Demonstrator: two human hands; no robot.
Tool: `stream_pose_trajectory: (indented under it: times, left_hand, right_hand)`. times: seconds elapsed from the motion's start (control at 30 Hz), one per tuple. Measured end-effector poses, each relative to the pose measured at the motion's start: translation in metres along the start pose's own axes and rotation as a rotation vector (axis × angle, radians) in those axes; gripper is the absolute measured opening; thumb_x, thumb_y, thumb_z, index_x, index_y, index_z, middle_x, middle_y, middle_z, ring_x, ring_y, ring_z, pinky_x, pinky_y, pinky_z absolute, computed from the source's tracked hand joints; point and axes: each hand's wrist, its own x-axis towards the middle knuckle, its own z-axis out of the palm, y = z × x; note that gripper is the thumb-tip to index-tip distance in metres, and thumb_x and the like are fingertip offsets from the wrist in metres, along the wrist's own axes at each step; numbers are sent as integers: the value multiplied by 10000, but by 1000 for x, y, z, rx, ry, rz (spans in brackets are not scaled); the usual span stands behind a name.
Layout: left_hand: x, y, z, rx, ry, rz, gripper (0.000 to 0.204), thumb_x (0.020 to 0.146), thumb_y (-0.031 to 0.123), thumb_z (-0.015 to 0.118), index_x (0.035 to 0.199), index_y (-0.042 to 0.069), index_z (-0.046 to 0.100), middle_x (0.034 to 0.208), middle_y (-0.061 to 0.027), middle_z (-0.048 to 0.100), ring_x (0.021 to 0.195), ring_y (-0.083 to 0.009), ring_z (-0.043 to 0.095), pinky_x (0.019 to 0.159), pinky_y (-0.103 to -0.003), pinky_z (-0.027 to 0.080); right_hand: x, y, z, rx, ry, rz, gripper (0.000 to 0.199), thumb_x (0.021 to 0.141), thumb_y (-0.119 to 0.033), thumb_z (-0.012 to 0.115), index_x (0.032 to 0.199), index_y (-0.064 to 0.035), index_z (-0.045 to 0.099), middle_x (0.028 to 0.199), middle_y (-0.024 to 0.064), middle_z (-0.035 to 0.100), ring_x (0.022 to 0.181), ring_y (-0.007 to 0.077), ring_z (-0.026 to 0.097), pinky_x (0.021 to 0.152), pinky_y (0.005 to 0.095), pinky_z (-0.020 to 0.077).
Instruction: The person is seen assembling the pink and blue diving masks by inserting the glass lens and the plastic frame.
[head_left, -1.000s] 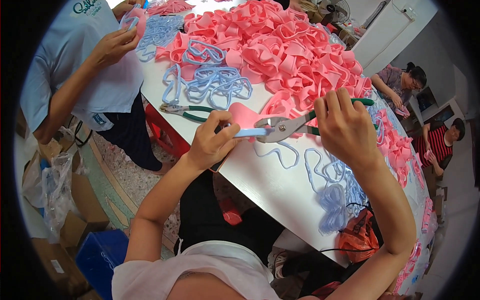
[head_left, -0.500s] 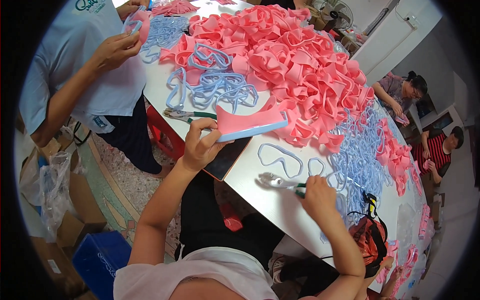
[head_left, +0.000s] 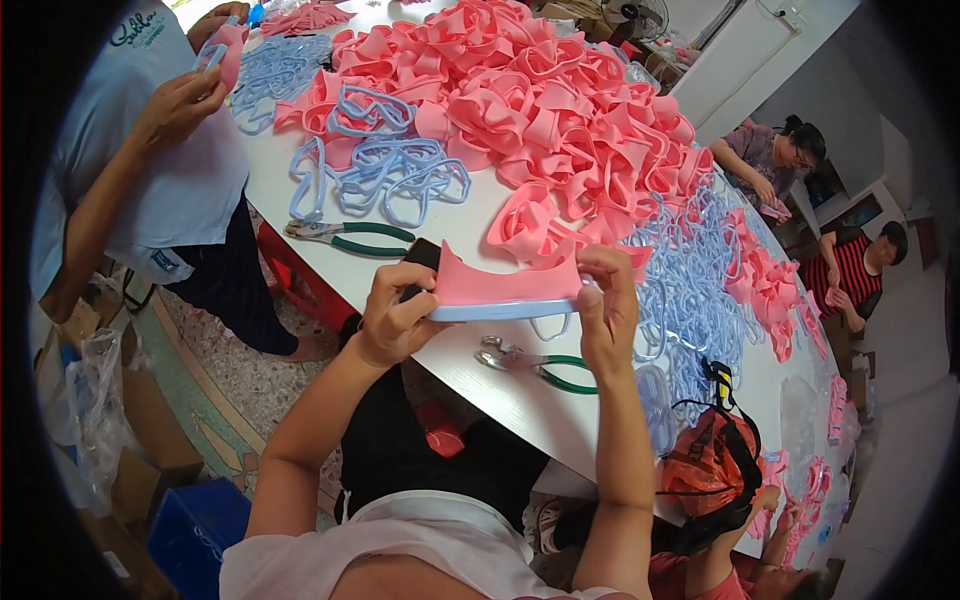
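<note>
The white worktop [head_left: 520, 400] carries a big pink pile [head_left: 560, 110] at 12 o'clock and blue rings [head_left: 400, 170] at 10 o'clock. At the centre, above the near edge, both hands hold up one pink strip [head_left: 500, 285] with a blue rim. The left hand [head_left: 395, 315] has its fingers clamped on the left end, the right hand [head_left: 605, 310] pinches the right end. I judge this as the fitting or checking step; next needs the pliers [head_left: 535, 365], lying just below.

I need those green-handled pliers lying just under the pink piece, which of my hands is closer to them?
Right. Your right hand grips the pink piece directly above the pliers; your left hand holds the piece's other end, farther off to their left.
</note>
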Motion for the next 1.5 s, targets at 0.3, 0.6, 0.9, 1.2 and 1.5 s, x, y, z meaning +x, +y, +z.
stream_pose_trajectory:
  times: [0.3, 0.6, 0.9, 1.2, 1.5]
  left_hand:
    - [-2, 41, 28, -257, 62, -764, 346, 898, 299, 698, 797, 48, 483, 671, 11, 427, 613, -58, 383, 544, -222, 329]
    - [2, 42, 42, -361, 231, -617, 340, 856, 253, 750, 810, 51, 479, 660, 10, 414, 589, -72, 363, 512, -237, 307]
    - [35, 43, 20, 8, -20, 21, 351, 710, 161, 831, 794, 58, 507, 674, -94, 543, 494, -217, 530, 450, -295, 404]
    - [16, 32, 24, -91, -17, -13, 328, 775, 166, 785, 842, 41, 489, 621, -76, 472, 480, -197, 448, 442, -300, 356]
    - [12, 32, 37, -232, 105, 0, 372, 749, 189, 817, 823, 54, 479, 617, -44, 435, 480, -195, 457, 426, -294, 365]
  right_hand:
    - [15, -16, 28, 35, 373, 165, 275, 917, -94, 594, 667, -62, 483, 591, -38, 408, 508, 49, 323, 476, 227, 257]
    - [4, -19, 20, -113, 375, -130, 258, 940, -80, 503, 693, -22, 454, 659, 24, 448, 607, 103, 374, 571, 254, 313]
    - [-5, -1, 20, 84, 284, 216, 382, 998, -256, 365, 672, -57, 365, 661, 22, 378, 626, 124, 368, 593, 291, 312]
    - [-14, -2, 27, 136, 399, -5, 389, 991, -254, 333, 661, -50, 365, 633, 67, 382, 601, 156, 359, 583, 306, 315]
    - [-21, -19, 10, 3, 389, -230, 384, 985, -294, 348, 697, -44, 385, 648, 79, 393, 591, 159, 362, 577, 306, 327]
